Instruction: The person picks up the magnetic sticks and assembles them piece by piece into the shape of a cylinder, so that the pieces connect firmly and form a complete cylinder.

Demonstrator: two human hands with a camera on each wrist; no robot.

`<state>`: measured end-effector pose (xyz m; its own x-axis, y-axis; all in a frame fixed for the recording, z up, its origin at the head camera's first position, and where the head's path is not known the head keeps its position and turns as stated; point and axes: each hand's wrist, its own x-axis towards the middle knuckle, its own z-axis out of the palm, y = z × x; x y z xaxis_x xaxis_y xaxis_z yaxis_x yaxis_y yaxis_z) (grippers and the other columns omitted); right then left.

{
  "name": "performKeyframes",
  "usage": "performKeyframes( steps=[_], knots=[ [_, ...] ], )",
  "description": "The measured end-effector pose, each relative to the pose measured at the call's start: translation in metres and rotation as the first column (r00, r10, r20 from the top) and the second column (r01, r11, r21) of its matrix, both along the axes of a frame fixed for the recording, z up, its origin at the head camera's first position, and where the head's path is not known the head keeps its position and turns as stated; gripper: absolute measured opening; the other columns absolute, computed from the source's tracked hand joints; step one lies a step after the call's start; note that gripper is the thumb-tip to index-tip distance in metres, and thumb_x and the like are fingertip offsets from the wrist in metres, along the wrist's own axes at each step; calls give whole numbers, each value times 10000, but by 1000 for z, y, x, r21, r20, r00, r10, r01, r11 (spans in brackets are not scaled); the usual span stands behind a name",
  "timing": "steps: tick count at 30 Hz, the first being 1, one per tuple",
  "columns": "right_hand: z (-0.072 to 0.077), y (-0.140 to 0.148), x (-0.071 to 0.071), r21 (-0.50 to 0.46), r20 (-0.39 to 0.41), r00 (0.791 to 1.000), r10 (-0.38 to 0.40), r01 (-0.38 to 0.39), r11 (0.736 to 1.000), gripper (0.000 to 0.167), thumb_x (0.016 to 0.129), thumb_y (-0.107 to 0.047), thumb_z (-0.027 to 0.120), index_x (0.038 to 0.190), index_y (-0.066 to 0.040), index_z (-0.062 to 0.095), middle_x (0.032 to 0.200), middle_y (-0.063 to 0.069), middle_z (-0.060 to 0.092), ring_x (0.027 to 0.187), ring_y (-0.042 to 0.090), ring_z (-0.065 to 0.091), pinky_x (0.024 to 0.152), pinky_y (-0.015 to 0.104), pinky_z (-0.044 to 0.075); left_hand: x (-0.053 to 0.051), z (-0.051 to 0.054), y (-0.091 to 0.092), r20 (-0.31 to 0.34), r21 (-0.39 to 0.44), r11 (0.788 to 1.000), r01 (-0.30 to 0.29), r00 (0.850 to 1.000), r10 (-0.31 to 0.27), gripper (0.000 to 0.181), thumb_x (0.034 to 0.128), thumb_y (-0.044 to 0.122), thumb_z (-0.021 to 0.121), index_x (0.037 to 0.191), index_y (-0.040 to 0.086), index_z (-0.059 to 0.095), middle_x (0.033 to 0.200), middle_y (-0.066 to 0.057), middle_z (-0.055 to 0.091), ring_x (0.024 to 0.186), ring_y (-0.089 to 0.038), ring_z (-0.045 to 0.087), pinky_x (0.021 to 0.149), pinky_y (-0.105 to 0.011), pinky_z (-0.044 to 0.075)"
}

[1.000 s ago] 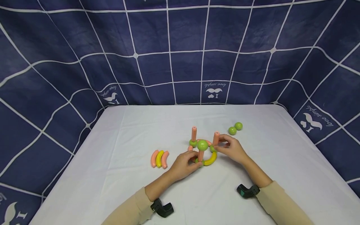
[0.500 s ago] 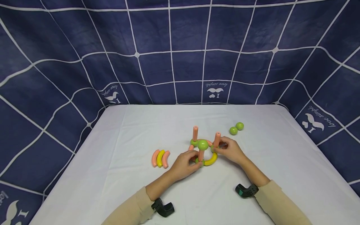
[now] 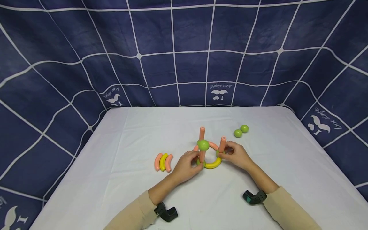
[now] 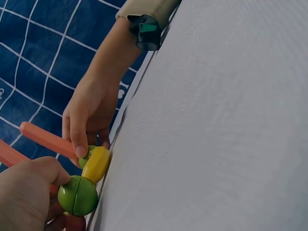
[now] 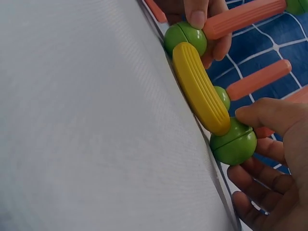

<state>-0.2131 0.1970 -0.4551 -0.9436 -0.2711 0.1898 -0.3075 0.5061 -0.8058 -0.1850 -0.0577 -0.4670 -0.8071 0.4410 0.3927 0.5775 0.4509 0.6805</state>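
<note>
A ring of curved pink bars and a curved yellow bar [image 3: 213, 164], joined by green balls, lies on the table. Pink rods stand up from its balls. With thumb and fingers my left hand [image 3: 186, 165] pinches the near green ball [image 4: 78, 195], whose upright rod carries another green ball [image 3: 203, 145] on top. The right hand [image 3: 237, 155] pinches the right-hand green ball [image 5: 234, 142], under a bare-topped pink rod [image 3: 222, 144]. The far pink rod [image 3: 202, 132] is untouched; the lifted green ball partly covers its base in the head view.
Left of the ring lie two curved pink bars [image 3: 168, 163] with a curved yellow bar [image 3: 163, 162] between them. Two loose green balls [image 3: 238, 133] sit at the back right. A white cloth [image 3: 132, 137] covers the table, and a dark blue checked curtain [image 3: 189, 67] surrounds it.
The ring has turned slightly clockwise as seen from above. Its far rod has shifted right, the near ball a little left, and the right-hand ball slightly nearer. Both hands keep their hold.
</note>
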Motion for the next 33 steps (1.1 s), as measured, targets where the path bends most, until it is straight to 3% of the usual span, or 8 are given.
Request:
performKeyframes(
  steps=[6, 13, 21, 33],
  knots=[
    [0, 1, 4, 16, -6, 1000, -8, 8, 1000, 280, 795, -205, 811, 1014, -83, 689, 869, -2, 635, 807, 196, 565, 698, 289, 476, 0, 1, -1, 2, 6, 997, -72, 997, 72, 324, 822, 210, 706, 1118, 83, 673, 1139, -49, 596, 1020, -186, 506, 827, -318, 455],
    [-2, 3, 8, 31, -20, 1000, -20, 21, 999, 267, 786, -186, 818, 987, -72, 684, 853, -4, 639, 786, 177, 570, 685, 272, 479, 0, 0, -1, 37, 40, 995, -95, 995, 94, 313, 829, 161, 693, 1114, 38, 652, 1079, -66, 554, 960, -192, 548, 821, -314, 487],
    [0, 4, 14, 29, 16, 999, -40, 40, 999, 289, 790, -156, 809, 1021, -46, 674, 890, 16, 627, 814, 187, 576, 693, 260, 490, -3, 1, -3, 63, 24, 993, -113, 992, 111, 316, 852, 159, 678, 1134, 19, 653, 1078, -61, 561, 946, -185, 584, 842, -325, 502],
    [0, 1, 22, 11, 28, 999, -24, 24, 1000, 301, 789, -131, 810, 1012, -10, 649, 856, 28, 620, 785, 177, 573, 676, 251, 482, -9, 2, -4, 36, -1, 987, -160, 987, 160, 263, 861, 169, 704, 1089, 45, 660, 1103, -74, 625, 1033, -204, 608, 913, -366, 489]
  ],
)
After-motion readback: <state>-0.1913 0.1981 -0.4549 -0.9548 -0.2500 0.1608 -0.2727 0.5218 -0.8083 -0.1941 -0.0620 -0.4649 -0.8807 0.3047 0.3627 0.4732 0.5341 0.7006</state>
